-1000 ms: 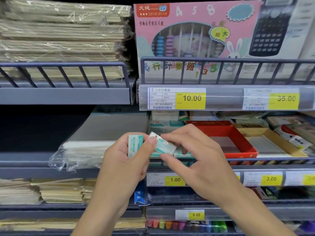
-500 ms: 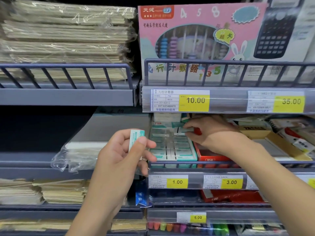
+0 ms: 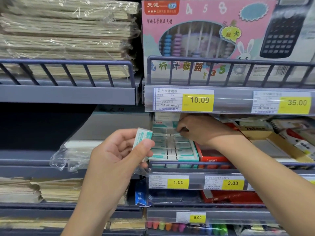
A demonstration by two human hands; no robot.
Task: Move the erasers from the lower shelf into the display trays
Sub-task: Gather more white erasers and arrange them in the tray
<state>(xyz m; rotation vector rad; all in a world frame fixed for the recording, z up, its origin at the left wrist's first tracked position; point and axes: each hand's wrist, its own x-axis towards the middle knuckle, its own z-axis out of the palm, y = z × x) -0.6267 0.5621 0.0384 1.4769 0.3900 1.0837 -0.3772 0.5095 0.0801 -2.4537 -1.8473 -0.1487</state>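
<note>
The left hand (image 3: 117, 152) pinches one teal-and-white eraser (image 3: 142, 138) upright in its grip, at nine o'clock of the display tray (image 3: 172, 147). The right hand (image 3: 201, 129), at the tray's one o'clock, presses another eraser (image 3: 177, 134) between curled fingertips onto the rows there.

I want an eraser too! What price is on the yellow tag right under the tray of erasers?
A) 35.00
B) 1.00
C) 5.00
B: the yellow tag on the shelf edge just below the eraser tray reads 1.00.
</note>
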